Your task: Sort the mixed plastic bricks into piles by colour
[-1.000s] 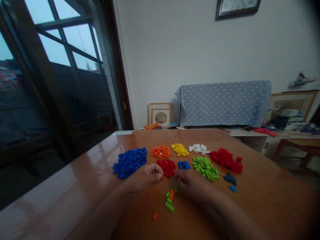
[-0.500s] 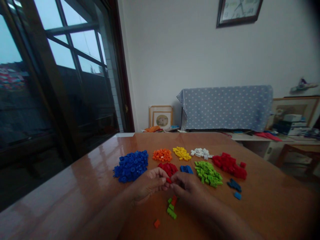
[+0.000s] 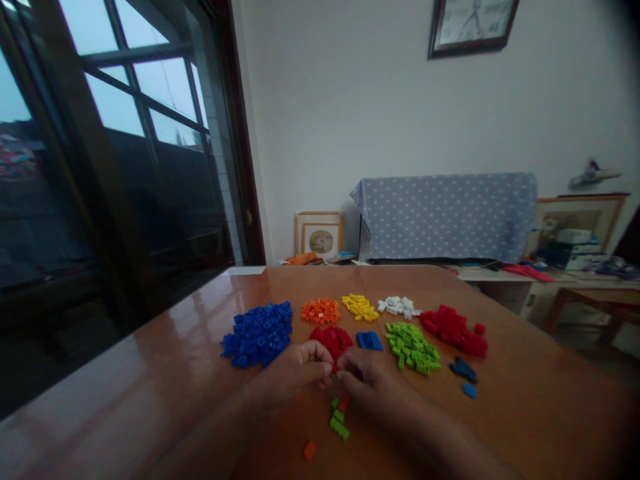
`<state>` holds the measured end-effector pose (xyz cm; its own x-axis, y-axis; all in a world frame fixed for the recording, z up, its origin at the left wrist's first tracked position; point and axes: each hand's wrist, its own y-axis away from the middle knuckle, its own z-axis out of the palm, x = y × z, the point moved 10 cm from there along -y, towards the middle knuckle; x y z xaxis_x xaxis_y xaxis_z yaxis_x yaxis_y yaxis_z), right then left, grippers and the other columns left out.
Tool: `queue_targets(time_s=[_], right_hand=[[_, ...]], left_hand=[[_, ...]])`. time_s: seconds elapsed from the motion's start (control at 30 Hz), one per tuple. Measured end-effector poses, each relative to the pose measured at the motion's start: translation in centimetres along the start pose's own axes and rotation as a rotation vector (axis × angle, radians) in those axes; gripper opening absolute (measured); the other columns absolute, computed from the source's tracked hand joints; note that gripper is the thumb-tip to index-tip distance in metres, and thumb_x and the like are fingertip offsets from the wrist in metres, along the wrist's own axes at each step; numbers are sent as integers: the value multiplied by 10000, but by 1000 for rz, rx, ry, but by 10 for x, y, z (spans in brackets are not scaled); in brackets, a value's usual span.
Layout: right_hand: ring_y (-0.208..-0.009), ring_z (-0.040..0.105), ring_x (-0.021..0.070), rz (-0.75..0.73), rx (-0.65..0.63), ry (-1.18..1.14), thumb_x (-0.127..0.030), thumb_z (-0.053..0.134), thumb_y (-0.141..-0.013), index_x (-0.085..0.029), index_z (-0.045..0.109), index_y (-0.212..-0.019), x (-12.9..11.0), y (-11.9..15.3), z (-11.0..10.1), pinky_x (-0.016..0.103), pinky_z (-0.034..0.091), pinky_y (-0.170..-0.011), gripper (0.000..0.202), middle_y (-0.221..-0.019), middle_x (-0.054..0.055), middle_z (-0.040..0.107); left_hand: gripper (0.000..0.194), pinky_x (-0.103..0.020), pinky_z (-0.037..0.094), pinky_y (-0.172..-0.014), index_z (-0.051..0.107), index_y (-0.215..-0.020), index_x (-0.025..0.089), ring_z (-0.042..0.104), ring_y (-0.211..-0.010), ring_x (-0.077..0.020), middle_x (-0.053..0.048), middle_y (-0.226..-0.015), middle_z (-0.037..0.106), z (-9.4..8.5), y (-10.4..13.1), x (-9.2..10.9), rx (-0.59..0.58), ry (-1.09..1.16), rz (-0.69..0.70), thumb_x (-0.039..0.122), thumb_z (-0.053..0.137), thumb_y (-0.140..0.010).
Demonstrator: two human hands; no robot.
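Over the wooden table (image 3: 200,373), my left hand (image 3: 303,365) and my right hand (image 3: 367,375) meet fingertip to fingertip, both closed on a small red brick (image 3: 334,367) that is mostly hidden. Just behind them lies a pile of red bricks (image 3: 331,340), beside a few blue bricks (image 3: 369,341). Below my right hand on the table are a few green bricks (image 3: 339,427) with a red-orange brick (image 3: 343,402) touching them. A single orange brick (image 3: 309,450) lies nearer the front.
A blue pile (image 3: 257,333) is at the left. Behind stand orange (image 3: 321,311), yellow (image 3: 360,307) and white (image 3: 399,306) piles. Green (image 3: 413,348) and larger red (image 3: 454,330) piles lie at the right, with dark blue pieces (image 3: 463,369) and a blue brick (image 3: 469,390).
My fingertips have drawn closer together around the red brick, which shows less now. The whole view has shifted slightly, and the piles stay as they were.
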<state>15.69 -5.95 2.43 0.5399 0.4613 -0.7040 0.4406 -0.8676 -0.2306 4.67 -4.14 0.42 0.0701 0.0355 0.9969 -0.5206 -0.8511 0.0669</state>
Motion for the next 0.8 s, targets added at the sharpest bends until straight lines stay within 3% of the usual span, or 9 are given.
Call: queue_targets(time_s=[0.27,0.5,0.63,0.8], right_hand=[[-622,492,106,39,27,-37,-214,512,-841,-187,615,-832,12,-5,-3,197,310,-539,107,-697,-27,579],[-607,507,124,181,180,73,-299,502,-863,-183,632,-867,46,-11,-32,225,314,-562,175,-673,-22,587],[-645,550,135,221,132,178,-316,517,-856,-199,644,-867,53,-12,-27,236,298,-571,173,-728,-10,643],[-697,585,152,256,88,309,-366,517,-878,-233,674,-932,56,-18,-18,249,279,-572,213,-800,7,691]], left_hand=[[247,-246,416,-678,577,-909,143,580,-703,-127,-22,-772,659,-6,-2,-8,36,-133,-3,365,629,-816],[253,-231,396,-648,581,-853,152,552,-661,-116,6,-726,615,-35,-4,-3,261,-168,3,383,640,-769],[257,-229,386,-633,592,-849,154,538,-640,-114,5,-710,621,-46,-3,-1,327,-168,3,389,639,-756],[248,-225,381,-630,594,-828,153,539,-645,-115,-4,-719,630,-43,-3,1,316,-158,33,384,640,-752]])
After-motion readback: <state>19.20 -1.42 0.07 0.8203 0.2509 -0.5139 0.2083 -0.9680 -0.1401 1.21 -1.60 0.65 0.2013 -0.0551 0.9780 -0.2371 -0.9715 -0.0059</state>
